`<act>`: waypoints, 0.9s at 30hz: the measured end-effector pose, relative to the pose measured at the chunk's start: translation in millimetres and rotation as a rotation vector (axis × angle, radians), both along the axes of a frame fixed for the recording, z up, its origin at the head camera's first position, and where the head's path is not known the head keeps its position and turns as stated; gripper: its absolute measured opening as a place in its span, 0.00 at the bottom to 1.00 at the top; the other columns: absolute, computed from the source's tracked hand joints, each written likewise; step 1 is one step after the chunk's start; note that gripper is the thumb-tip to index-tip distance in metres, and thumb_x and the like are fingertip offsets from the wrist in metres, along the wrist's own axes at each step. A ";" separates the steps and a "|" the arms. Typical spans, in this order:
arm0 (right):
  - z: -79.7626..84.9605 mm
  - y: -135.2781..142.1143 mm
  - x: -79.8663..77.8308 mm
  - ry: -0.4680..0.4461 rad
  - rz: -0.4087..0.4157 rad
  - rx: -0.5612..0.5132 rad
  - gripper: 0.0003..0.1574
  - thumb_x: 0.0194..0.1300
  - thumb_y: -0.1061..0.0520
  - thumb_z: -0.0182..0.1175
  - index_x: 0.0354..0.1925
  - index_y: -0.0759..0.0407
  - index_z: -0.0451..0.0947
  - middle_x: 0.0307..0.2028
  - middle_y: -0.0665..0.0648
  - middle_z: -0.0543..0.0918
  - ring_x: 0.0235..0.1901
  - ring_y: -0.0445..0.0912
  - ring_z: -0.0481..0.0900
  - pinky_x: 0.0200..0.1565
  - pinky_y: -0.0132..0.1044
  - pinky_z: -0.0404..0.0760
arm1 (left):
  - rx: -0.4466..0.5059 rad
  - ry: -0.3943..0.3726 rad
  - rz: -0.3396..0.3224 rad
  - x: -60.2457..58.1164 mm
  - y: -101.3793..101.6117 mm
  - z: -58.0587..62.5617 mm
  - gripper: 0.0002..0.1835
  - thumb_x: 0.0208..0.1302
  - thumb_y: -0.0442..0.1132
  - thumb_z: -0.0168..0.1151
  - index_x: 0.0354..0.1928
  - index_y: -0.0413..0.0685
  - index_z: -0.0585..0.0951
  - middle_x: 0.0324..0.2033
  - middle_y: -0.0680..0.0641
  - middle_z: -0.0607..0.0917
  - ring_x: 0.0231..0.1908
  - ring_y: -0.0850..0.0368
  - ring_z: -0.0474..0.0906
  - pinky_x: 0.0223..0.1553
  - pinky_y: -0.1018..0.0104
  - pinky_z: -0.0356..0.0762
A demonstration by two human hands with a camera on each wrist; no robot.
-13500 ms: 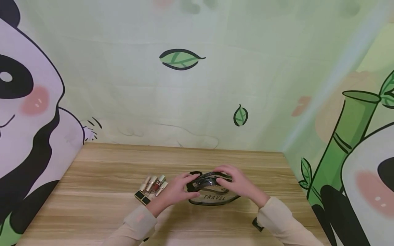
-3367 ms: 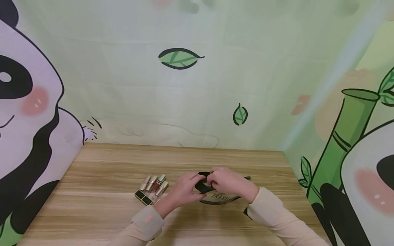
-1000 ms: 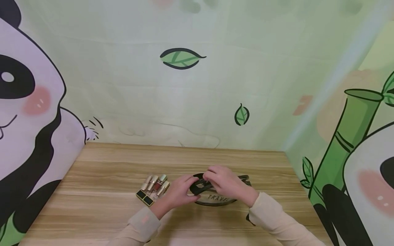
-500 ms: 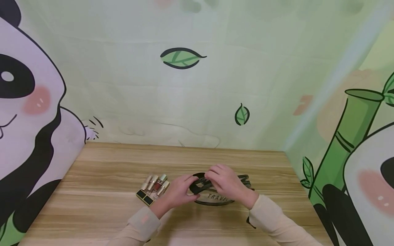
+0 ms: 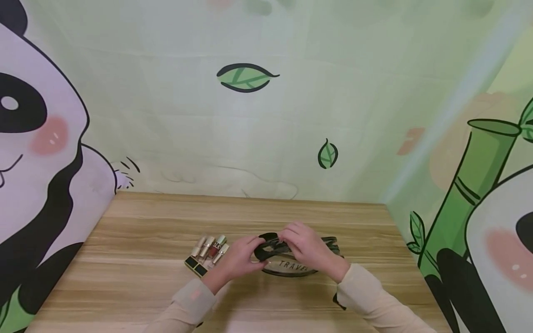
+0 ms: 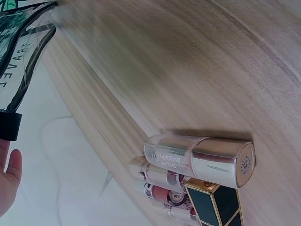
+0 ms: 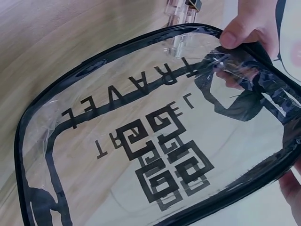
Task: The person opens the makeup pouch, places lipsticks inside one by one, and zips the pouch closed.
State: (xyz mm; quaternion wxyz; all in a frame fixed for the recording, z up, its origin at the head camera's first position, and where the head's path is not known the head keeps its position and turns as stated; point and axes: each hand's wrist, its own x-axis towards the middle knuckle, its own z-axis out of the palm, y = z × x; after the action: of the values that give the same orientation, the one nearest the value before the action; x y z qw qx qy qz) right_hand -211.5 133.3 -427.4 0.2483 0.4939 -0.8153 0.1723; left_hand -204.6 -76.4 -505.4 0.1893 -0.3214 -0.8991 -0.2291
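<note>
1. The clear bag (image 5: 290, 267), black-trimmed and lettered TRAVEL, stands on the table (image 5: 158, 222) between the two hands. I see nothing packed inside; its see-through panels show the table and a hand behind them.
2. The left hand (image 5: 239, 259) pinches the bag's left end, thumb on the near side of the trim.
3. The right hand (image 5: 308, 245) has its fingers bent and pinching the top edge; whether they hold a zip pull is hidden.
4. Progress, as I judge it: the bag is in position and its top edge is being worked. How far the mouth is undone, I cannot tell. No filling shows as done; if these cosmetics belong in the bag, all of that remains.
5. To the left, near the bag but apart from it, lie several makeup tubes (image 5: 208, 249) beside a black and gold case (image 6: 216, 202).
6. A small dark object (image 5: 339, 301) sits by the right sleeve (image 5: 362, 286), too covered to identify.
7. Behind hangs a panda-printed cloth (image 5: 266, 138).
</note>
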 end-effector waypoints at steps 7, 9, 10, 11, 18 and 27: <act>-4.0 -0.3 -2.0 0.172 -0.038 -0.044 0.23 0.69 0.55 0.37 0.31 0.57 0.78 0.29 0.50 0.80 0.32 0.43 0.74 0.37 0.33 0.74 | -0.006 -0.002 0.014 0.1 -1.8 0.0 0.24 0.42 0.51 0.66 0.42 0.48 0.77 0.35 0.53 0.80 0.34 0.61 0.76 0.35 0.67 0.75; -5.4 -0.3 -2.3 0.205 -0.050 -0.069 0.23 0.68 0.56 0.37 0.30 0.57 0.78 0.29 0.51 0.80 0.31 0.43 0.74 0.36 0.33 0.74 | -0.006 -0.001 0.015 0.3 -2.2 0.1 0.24 0.42 0.51 0.66 0.42 0.49 0.77 0.35 0.53 0.80 0.33 0.61 0.76 0.35 0.68 0.75; -6.3 -0.4 -2.3 0.213 -0.059 -0.079 0.23 0.68 0.56 0.37 0.30 0.57 0.78 0.29 0.51 0.80 0.30 0.43 0.74 0.35 0.33 0.74 | -0.006 0.001 0.016 0.2 -2.5 0.1 0.24 0.42 0.52 0.66 0.42 0.49 0.77 0.35 0.53 0.80 0.33 0.61 0.76 0.35 0.68 0.75; -7.1 -0.7 -2.3 0.213 -0.066 -0.090 0.23 0.68 0.57 0.37 0.29 0.57 0.78 0.29 0.51 0.80 0.30 0.43 0.74 0.35 0.33 0.74 | -0.005 0.002 0.015 0.0 -2.7 -0.1 0.24 0.42 0.52 0.66 0.42 0.49 0.77 0.35 0.53 0.80 0.33 0.61 0.76 0.35 0.68 0.75; -12.1 -3.6 -2.2 0.209 -0.107 -0.156 0.21 0.67 0.58 0.37 0.29 0.57 0.77 0.29 0.52 0.78 0.29 0.44 0.73 0.31 0.33 0.74 | 0.006 0.009 0.022 -1.9 -3.9 0.7 0.28 0.42 0.50 0.67 0.48 0.48 0.75 0.37 0.52 0.80 0.35 0.60 0.77 0.35 0.66 0.76; -13.6 -9.5 -2.1 0.208 -0.158 -0.175 0.20 0.68 0.57 0.39 0.29 0.57 0.77 0.28 0.52 0.77 0.27 0.44 0.72 0.29 0.33 0.74 | 0.066 0.110 0.026 -0.1 2.8 11.1 0.32 0.43 0.51 0.68 0.52 0.47 0.73 0.44 0.49 0.80 0.43 0.55 0.77 0.42 0.62 0.76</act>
State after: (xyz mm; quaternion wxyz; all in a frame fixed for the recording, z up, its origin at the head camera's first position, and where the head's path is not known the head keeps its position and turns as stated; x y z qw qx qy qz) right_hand -213.6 123.8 -441.0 0.3861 0.4201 -0.8033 0.1705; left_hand -204.7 -73.6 -494.3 0.2519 -0.3156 -0.8833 -0.2384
